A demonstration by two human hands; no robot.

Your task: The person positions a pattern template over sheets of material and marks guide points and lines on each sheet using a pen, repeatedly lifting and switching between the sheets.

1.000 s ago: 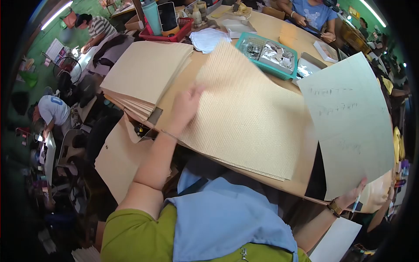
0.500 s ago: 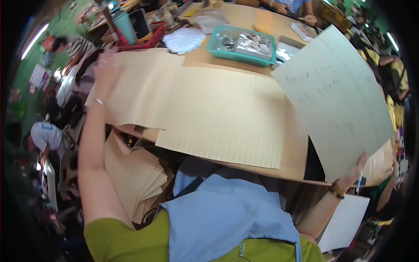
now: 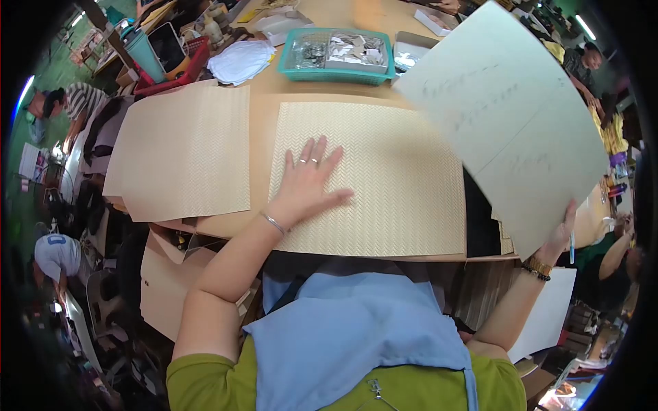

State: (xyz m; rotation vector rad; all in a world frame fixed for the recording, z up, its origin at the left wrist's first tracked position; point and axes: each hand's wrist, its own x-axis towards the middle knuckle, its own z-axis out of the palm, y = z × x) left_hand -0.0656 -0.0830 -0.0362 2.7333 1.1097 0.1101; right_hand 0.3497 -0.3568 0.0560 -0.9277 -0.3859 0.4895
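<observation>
My left hand (image 3: 308,181) lies on a cream sheet with a woven herringbone texture (image 3: 391,205), fingers spread and nothing held. At the right, my right hand (image 3: 558,236) grips the lower edge of a large pale card template (image 3: 514,130). Faint handwriting and ruled lines show on the card, which is raised and tilted above the table, partly over the textured sheet's right side. A slim blue-and-white pen (image 3: 572,248) shows beside my right fingers; how it is held is hidden. Another cream textured sheet (image 3: 185,154) lies to the left.
A teal basket (image 3: 336,77) with small metallic pieces stands at the back of the table (image 3: 264,96). Near it are a white cloth bundle (image 3: 240,61) and a red tray (image 3: 168,83) with a tumbler (image 3: 144,55). Brown sheets (image 3: 164,281) sit below the left edge. Other people work nearby.
My left hand has moved right, from the left sheet onto the middle textured sheet. The left sheet now lies apart from the middle one. The card stays in my right hand.
</observation>
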